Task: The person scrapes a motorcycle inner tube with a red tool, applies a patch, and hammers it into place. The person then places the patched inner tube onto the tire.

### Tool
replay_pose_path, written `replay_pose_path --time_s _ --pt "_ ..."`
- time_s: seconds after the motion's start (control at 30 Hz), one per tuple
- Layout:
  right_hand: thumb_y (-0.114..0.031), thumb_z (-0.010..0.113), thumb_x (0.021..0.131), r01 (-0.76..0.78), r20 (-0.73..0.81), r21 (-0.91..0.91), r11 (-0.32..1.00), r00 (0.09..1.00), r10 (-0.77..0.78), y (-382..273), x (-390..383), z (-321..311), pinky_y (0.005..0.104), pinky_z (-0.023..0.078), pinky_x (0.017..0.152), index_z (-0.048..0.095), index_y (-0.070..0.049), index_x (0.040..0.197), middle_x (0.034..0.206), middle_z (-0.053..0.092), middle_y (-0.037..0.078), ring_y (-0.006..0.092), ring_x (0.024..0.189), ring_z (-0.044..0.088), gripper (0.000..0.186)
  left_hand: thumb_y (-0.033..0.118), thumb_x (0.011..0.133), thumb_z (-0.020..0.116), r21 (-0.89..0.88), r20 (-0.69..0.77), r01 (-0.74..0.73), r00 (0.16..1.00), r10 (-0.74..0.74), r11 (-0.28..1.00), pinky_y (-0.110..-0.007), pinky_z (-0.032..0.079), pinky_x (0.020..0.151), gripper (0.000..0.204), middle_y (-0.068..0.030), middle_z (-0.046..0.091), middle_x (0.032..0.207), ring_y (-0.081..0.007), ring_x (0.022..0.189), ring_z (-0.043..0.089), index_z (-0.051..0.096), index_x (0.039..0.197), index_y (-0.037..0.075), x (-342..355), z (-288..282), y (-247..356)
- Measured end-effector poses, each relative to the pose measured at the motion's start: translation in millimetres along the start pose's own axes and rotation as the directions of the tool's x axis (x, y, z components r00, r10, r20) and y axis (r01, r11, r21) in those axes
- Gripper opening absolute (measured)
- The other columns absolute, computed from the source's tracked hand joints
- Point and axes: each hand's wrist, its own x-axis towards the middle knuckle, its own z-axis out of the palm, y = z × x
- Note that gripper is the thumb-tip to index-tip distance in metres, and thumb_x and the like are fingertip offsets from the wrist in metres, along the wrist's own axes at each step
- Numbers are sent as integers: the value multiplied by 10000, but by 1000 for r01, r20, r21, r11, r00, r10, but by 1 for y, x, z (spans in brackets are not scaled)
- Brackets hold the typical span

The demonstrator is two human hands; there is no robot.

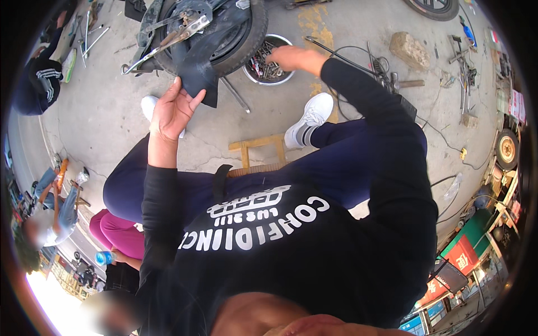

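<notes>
My left hand (171, 109) grips the lower end of a black plastic panel (197, 81), palm facing up. The panel lies against a wheel (246, 31) with a black tire and attached metal frame parts (185, 28). My right hand (283, 57) reaches into a silver metal bowl (268, 79) full of small bolts and hardware (259, 61) beside the tire. Its fingertips are bent down among the pieces; what they hold, if anything, is hidden. A metal bar (235, 95) lies below the tire.
A wooden stool (258, 140) sits between my legs. A concrete block (409, 47), hammer (409, 84), cables (437, 131) and tools (465, 73) lie right. Other people (42, 78) sit or crouch along the left. A spare wheel (506, 148) stands at far right.
</notes>
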Motion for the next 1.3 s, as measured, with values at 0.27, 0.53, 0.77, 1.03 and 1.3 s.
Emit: replay_pose_path --time_s 0.27,0.53,0.77,1.03,1.3 --pt "-120 587 748 23 -394 -408 913 897 -199 -35 59 99 359 486 784 634 -82 756 971 580 62 230 989 580 60 176 1024 440 -61 -76 -22 997 17 998 -510 466 1021 263 -113 596 1222 -271 1148 583 513 1220 18 -9 -6 -11" --pt "-196 692 842 -307 -649 554 774 422 633 -27 24 118 392 501 735 726 -62 970 882 642 172 349 801 636 188 163 1019 441 -47 -71 -60 996 57 997 -525 447 1044 279 -142 577 1251 -296 1188 560 498 1229 -12 -7 18 -19" --pt "-180 672 887 222 -383 921 319 377 843 -39 24 34 293 479 565 684 7 854 756 665 69 132 581 589 190 153 1024 418 -4 -108 -66 992 65 998 -545 439 1046 276 -155 568 1266 -303 1186 563 485 1229 -19 -7 18 -27" --pt "-149 628 938 531 -355 844 -82 665 657 -166 -37 -118 290 567 629 620 11 975 876 674 101 152 686 637 164 143 985 514 299 -158 -254 938 310 920 -476 561 889 335 -141 551 1223 -276 1148 576 442 1270 -16 -19 42 -34" --pt "-127 603 948 457 -321 883 -107 754 573 -199 -27 -119 327 593 678 579 40 977 912 664 147 203 728 672 171 254 989 543 498 73 -344 931 358 796 -451 541 922 313 -108 509 1215 -217 1116 567 465 1204 40 -27 37 -34"
